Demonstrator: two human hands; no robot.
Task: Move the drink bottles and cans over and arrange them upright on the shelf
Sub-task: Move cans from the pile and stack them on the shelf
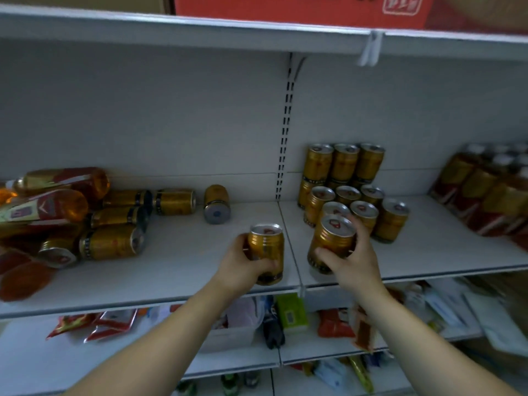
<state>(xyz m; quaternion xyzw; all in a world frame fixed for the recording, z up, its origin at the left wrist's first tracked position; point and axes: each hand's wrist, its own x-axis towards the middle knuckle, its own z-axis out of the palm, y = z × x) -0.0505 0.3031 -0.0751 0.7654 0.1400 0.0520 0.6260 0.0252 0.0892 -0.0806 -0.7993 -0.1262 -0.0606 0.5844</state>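
Head view, left of frame: bottles (54, 201) and gold cans (111, 242) lie toppled on the shelf (185, 264). At centre, my left hand (243, 264) has its fingers (268, 264) wrapped round one upright gold can (267, 244). Just right of it, my right hand (354, 258) clasps a second can (331, 238) beside the standing stack (343, 164). Upright bottles (480, 195) stand far right. Labels are too blurred to read.

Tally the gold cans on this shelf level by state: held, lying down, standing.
Held cans: 2, one in the left grip, one in the right grip
Lying cans, left section: 6
Standing cans with tops showing, right section: 9
Total: 17. Lower-tier cans under the back stack are partly hidden, uncounted.
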